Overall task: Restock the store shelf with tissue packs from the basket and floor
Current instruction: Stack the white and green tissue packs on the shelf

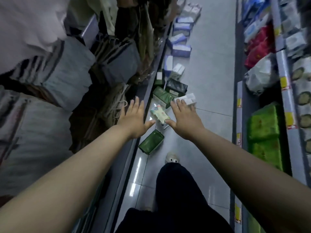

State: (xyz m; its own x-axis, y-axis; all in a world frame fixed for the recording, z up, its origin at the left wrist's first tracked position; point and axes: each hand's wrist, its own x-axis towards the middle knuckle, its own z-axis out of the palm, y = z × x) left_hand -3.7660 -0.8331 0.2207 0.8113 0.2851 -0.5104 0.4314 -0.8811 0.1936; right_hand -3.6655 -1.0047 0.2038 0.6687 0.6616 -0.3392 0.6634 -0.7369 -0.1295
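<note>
Floor [210, 73]: glossy, smooth tile w/ light reflections. Green pack [151, 142]: shiny plastic film wrap. Bags [117, 61]: matt woven cloth, cord ties. Shelf rail [129, 157]: smooth grey metal. Trousers [176, 190]: dark matt cloth.

text: none legible | tissue packs [159, 116]: print blurred | shelf tags [283, 83]: yellow, unreadable

Grey tiled floor [213, 64] carries scattered tissue packs [151, 142].

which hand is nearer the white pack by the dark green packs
Right. The right hand has its fingers over the white pack; the left hand is well to its left, beside the shelf edge.
</note>
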